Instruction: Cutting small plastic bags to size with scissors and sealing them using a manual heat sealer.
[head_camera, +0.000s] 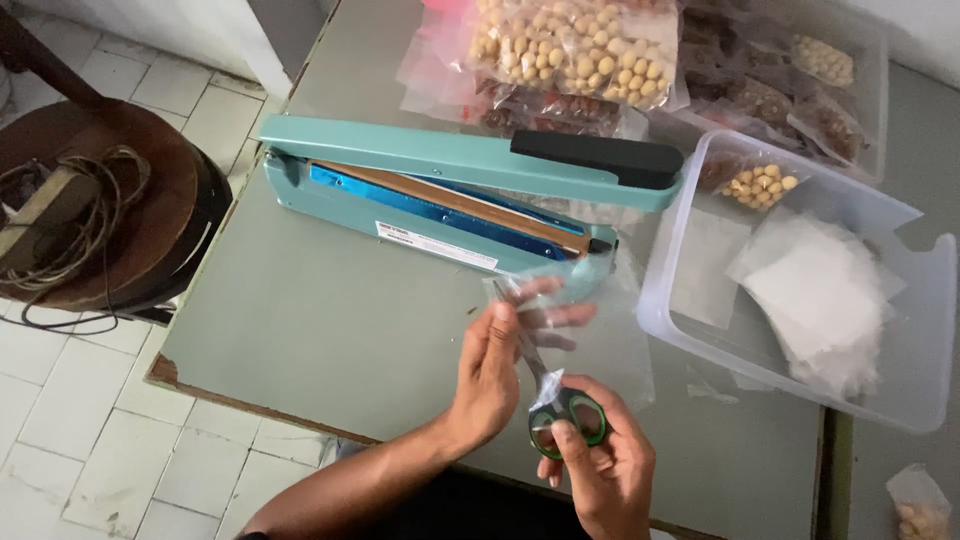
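Scissors (545, 385) with green-lined handles run on a slant, blades pointing up and left toward the heat sealer (450, 190), handle loops down at the right hand (600, 465). That hand is closed through the loops, thumb in one ring. The left hand (495, 370) sits just left of the blades, fingers extended and pinching a clear plastic bag (590, 310) that the blades meet. The bag hangs above the grey surface (330, 330), close in front of the sealer's base. Left of the hands the surface lies open up to its chipped front edge. Right, a clear plastic tub (900, 390) of bags stands near, its wall just beside the bag.
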